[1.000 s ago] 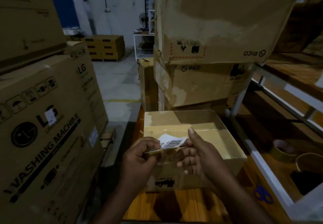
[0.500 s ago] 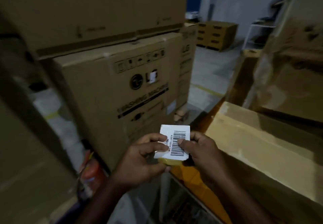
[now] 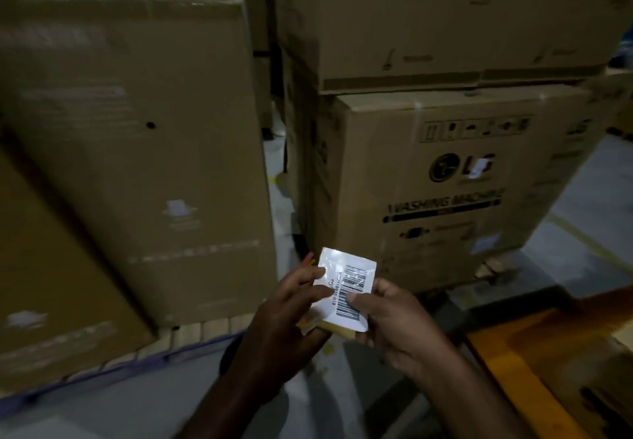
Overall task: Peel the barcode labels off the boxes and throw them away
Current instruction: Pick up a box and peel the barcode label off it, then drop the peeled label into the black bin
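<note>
As left hand (image 3: 287, 318) and right hand (image 3: 400, 322) pinch opposite edges, barcode label (image 3: 354, 281) spans between.

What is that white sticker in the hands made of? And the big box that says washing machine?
The barcode label looks like glossy paper or thin plastic film: its top corner shines in the light. The washing machine box looks like matte brown cardboard, probably corrugated: dull surface, folded flap edges, black print.

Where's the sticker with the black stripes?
Head view, low centre: the barcode label is held by the left hand and right hand, near the washing machine box.
</note>
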`<act>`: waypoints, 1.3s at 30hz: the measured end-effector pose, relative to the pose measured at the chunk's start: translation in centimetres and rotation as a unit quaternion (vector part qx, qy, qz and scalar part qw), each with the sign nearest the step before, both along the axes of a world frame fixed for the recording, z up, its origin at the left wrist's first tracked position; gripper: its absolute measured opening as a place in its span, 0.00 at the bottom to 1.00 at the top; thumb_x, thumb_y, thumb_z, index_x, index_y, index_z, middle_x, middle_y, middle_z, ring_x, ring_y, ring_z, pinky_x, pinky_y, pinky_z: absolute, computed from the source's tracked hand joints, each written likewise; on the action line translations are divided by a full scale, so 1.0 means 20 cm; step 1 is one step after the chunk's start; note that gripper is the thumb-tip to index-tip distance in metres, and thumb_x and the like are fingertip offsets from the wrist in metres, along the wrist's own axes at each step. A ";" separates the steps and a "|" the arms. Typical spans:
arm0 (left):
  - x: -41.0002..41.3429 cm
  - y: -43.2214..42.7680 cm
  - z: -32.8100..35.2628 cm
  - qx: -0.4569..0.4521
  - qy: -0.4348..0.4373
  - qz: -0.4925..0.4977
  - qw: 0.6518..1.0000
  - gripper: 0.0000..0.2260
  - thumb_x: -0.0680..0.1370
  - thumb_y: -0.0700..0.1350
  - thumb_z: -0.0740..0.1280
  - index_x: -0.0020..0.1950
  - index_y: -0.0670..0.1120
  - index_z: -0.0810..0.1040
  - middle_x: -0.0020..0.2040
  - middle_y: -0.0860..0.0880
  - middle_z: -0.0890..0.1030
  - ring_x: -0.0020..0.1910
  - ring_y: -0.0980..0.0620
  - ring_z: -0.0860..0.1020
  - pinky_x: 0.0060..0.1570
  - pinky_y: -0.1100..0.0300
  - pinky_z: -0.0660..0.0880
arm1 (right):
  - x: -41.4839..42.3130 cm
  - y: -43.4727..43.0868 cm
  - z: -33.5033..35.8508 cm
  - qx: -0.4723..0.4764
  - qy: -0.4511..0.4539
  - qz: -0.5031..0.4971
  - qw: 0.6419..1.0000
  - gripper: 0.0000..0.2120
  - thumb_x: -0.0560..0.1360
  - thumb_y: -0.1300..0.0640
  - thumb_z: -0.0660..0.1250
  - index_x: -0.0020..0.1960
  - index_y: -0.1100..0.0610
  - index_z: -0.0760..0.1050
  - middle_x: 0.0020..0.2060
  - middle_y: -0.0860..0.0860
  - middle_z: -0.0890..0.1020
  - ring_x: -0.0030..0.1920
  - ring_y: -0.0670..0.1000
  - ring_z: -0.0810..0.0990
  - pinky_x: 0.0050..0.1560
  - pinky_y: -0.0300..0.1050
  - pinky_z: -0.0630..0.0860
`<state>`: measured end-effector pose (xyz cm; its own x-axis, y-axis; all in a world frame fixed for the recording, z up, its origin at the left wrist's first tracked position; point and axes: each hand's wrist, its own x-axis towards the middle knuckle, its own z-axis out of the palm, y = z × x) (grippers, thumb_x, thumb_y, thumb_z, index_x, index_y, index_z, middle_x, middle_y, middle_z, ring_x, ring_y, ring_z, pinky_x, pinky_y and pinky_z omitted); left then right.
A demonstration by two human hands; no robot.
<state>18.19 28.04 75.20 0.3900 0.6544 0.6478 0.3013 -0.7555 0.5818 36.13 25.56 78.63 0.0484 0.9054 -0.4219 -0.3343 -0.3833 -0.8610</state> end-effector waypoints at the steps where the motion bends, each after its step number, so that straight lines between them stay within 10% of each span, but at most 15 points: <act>1: -0.06 0.02 0.00 -0.009 0.013 0.011 1.000 0.19 0.72 0.49 0.73 0.62 0.53 0.75 0.71 0.60 0.69 0.69 0.53 0.73 0.61 0.66 0.73 | -0.06 0.05 0.00 0.006 -0.006 -0.006 1.000 0.12 0.76 0.71 0.65 0.58 0.62 0.77 0.46 0.59 0.87 0.44 0.58 0.86 0.41 0.52 0.82; 6: -0.40 0.15 0.00 -0.161 0.039 0.061 0.984 0.44 0.65 0.63 0.75 0.74 0.72 0.52 0.74 0.72 0.52 0.74 0.57 0.64 0.64 0.56 0.74 | -0.40 0.27 -0.02 0.025 -0.057 -0.004 0.998 0.12 0.74 0.71 0.68 0.55 0.61 0.77 0.44 0.57 0.87 0.43 0.58 0.87 0.43 0.53 0.84; 11: -0.67 0.24 -0.09 -0.476 -0.191 0.007 0.859 0.37 0.66 0.39 0.81 0.70 0.55 0.68 0.60 0.50 0.82 0.56 0.53 0.83 0.51 0.56 0.81 | -0.74 0.43 -0.12 0.055 -0.079 -0.007 0.995 0.15 0.74 0.73 0.68 0.56 0.58 0.76 0.45 0.54 0.87 0.44 0.55 0.87 0.40 0.50 0.84; 15: -0.82 0.29 -0.20 -0.487 -0.239 0.093 0.835 0.19 0.68 0.44 0.75 0.59 0.44 0.79 0.52 0.45 0.86 0.51 0.43 0.84 0.56 0.41 0.79 | -0.93 0.50 -0.22 0.015 -0.067 0.050 0.996 0.14 0.75 0.74 0.66 0.56 0.61 0.78 0.45 0.56 0.87 0.44 0.56 0.87 0.38 0.47 0.83; 21: -1.00 0.40 -0.33 -0.482 -0.163 0.160 0.846 0.11 0.73 0.33 0.73 0.53 0.43 0.81 0.47 0.50 0.87 0.46 0.53 0.85 0.44 0.62 0.80 | -1.03 0.64 -0.30 -0.035 -0.075 0.126 0.989 0.05 0.79 0.61 0.66 0.54 0.59 0.79 0.41 0.54 0.87 0.38 0.52 0.87 0.33 0.43 0.80; 28: -1.07 0.61 -0.46 -0.519 -0.031 0.176 0.836 0.13 0.73 0.32 0.72 0.48 0.49 0.80 0.40 0.58 0.85 0.38 0.65 0.82 0.37 0.70 0.76 | -0.95 0.98 -0.54 -0.026 -0.185 0.212 0.959 0.06 0.79 0.63 0.66 0.53 0.65 0.79 0.37 0.56 0.81 0.27 0.44 0.78 0.27 0.37 0.71; 39: -0.95 1.21 -1.01 -0.598 0.088 0.307 0.735 0.17 0.72 0.39 0.75 0.60 0.43 0.80 0.52 0.46 0.82 0.51 0.50 0.79 0.47 0.61 0.74 | -0.81 1.61 -1.19 -0.041 -0.315 0.348 0.882 0.11 0.77 0.66 0.67 0.37 0.58 0.80 0.28 0.50 0.77 0.29 0.47 0.72 0.29 0.39 0.69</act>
<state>-0.83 52.33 54.93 -0.2074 0.8022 -0.5599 0.5217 0.5748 0.6304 19.85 57.73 54.78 -0.2586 0.7754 -0.5761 0.5426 -0.3768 -0.7508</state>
